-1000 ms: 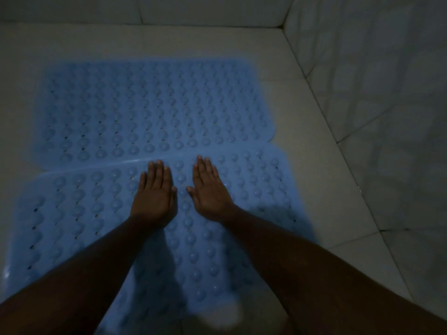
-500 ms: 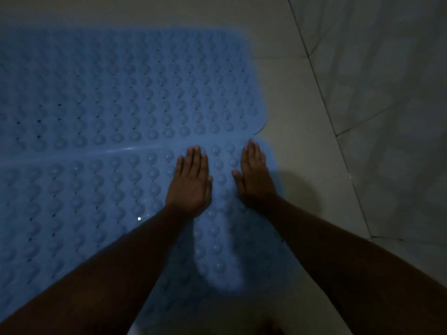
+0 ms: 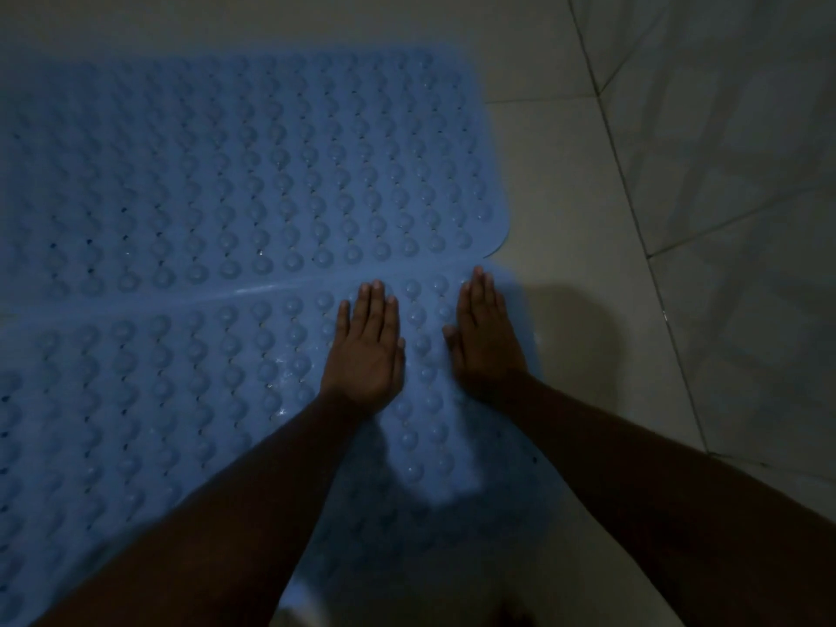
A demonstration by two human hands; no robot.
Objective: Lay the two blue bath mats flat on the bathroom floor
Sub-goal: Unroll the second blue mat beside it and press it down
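Observation:
Two blue bath mats with rows of round bumps lie side by side on the pale tiled floor. The far mat [image 3: 253, 174] lies flat and reaches toward the back wall. The near mat [image 3: 135, 400] lies beside it, their long edges meeting or slightly overlapping. My left hand [image 3: 366, 355] rests palm down on the near mat close to its far edge, fingers straight and together. My right hand [image 3: 486, 337] presses flat on the same mat's far right corner, next to the bare floor. Neither hand grips anything.
Bare floor tiles [image 3: 583, 282] run along the right of the mats. A tiled wall [image 3: 746, 183] rises at the right. The room is dim, and my forearms cast shadows over the near mat's lower part.
Both hands have slid to the right along the near mat, from its middle to its right end. The view has shifted right and closer to the floor.

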